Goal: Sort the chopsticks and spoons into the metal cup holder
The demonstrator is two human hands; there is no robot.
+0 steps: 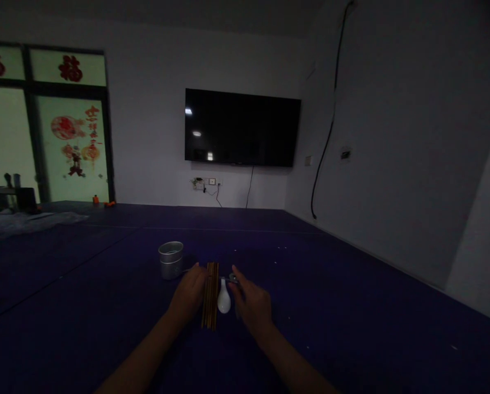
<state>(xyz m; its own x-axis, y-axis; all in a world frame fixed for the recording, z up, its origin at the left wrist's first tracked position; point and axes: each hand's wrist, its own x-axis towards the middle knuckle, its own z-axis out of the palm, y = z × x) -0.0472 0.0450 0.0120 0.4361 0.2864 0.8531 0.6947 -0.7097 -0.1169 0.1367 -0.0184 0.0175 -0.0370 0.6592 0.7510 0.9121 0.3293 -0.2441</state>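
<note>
A bundle of several brown chopsticks [210, 301] lies lengthwise on the purple surface. My left hand [191, 291] is at its left side, fingers closed near the upper ends. A thin grey piece shows by those fingertips, but what they grip is not clear. Just right of the chopsticks rests a white soup spoon [224, 301], bowl toward me. My right hand [253, 305] pinches a small shiny metal piece [233, 278] beside the spoon's handle; its kind is too dark to tell. Left of my left hand stands a silver metal cup [171, 262], upright.
The purple surface [105, 306] stretches to the walls, with small white specks scattered at right. Crumpled clear plastic [31, 224] lies at far left near a dark box-like object [11, 198]. Orange items [109, 204] sit by the glass door. A television [243, 128] hangs on the back wall.
</note>
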